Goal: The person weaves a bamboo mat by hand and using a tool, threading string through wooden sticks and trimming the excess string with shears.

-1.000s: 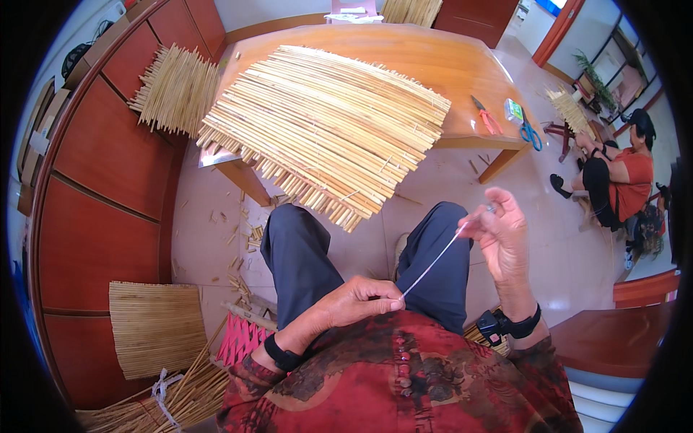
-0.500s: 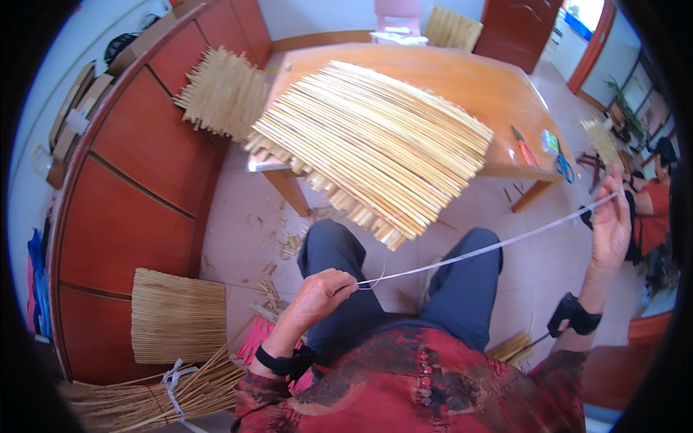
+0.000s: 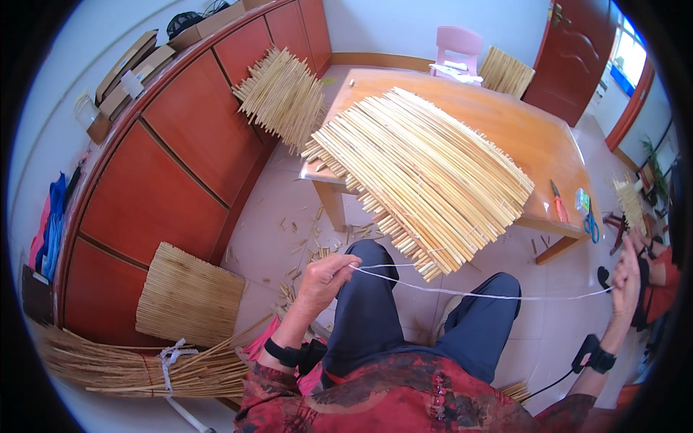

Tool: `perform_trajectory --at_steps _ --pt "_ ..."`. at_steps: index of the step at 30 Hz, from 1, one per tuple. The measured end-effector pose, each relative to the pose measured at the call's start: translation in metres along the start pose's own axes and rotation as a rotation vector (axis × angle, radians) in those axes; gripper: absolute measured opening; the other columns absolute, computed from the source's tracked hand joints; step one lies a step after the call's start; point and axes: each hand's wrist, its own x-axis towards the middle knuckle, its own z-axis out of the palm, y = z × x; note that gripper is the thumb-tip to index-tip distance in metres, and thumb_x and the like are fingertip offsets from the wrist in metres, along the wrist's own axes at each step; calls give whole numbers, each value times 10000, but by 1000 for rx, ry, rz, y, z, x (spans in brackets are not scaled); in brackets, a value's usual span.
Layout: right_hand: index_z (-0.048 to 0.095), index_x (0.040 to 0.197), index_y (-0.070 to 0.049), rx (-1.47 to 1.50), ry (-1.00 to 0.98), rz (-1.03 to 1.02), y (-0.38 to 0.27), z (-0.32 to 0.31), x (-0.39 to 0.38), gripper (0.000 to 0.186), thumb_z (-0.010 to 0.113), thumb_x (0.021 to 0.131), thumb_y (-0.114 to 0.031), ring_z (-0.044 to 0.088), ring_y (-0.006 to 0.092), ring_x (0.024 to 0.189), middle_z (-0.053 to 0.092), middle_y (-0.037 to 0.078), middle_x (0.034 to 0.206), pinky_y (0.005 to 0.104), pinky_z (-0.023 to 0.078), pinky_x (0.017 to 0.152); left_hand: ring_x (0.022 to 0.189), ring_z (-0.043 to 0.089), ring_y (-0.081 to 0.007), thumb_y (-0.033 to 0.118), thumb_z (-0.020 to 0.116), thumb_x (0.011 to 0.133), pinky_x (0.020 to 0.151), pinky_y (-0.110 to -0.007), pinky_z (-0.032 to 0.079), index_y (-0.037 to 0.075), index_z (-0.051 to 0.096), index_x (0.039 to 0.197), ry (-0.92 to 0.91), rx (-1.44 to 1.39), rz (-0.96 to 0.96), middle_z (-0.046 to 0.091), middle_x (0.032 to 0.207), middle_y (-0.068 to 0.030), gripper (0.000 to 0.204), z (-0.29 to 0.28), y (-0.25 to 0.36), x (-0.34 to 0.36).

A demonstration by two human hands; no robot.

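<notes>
A white string stretches between my hands above my knees, sagging a little. My left hand pinches it near my left knee, and a second strand runs from those fingers to the near edge of a mat of pale stalks. My right hand, far out to the right, has its fingertips closed on the other end. The mat lies slanted on a wooden table, its near corner hanging over the edge towards my knees.
Red-handled pliers and blue-handled scissors lie at the table's right. More stalk mats lean by the red cabinets. A tied stalk bundle lies at lower left. Cut bits litter the floor. Another person sits at far right.
My right hand has come down and the string, straighter before, now sags. My left hand still pinches it. The whole view has shifted, so the table and mat appear further right and lower.
</notes>
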Motion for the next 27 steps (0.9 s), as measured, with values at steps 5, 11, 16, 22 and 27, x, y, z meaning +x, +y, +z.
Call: perform_trajectory --at_steps 5,11,16,22,27 --pt "492 1208 -52 -778 -260 185 25 88 -31 381 521 841 -150 394 20 458 533 25 691 171 315 352 679 595 -208 48 610 789 623 -290 472 47 637 929 -149 146 218 616 753 -84 143 -3 -7 -13" --pt "555 1089 -22 -1527 -638 -99 70 93 -52 375 636 732 -107 609 227 761 629 120 855 361 486 677 652 572 -237 58 636 757 567 -330 469 79 621 930 -183 214 440 565 693 -70 175 12 4 -19" --pt "507 1173 -24 -740 -789 -159 49 232 -94 512 692 698 -68 563 236 990 595 119 1055 324 452 824 613 537 -226 89 626 732 549 -336 450 65 593 872 -164 295 602 493 639 -56 146 31 32 -16" --pt "590 1034 15 -433 -1037 343 74 279 -126 284 652 784 -106 558 102 671 586 37 825 223 450 598 615 525 -233 108 566 709 540 -348 429 70 545 870 -138 296 682 475 633 -61 166 30 41 -10" --pt "628 723 -15 -486 -743 215 56 228 -86 170 585 818 -149 366 29 424 440 -29 574 176 268 382 661 582 -268 102 588 783 592 -356 473 56 583 890 -34 231 498 559 679 -84 117 19 3 -22"
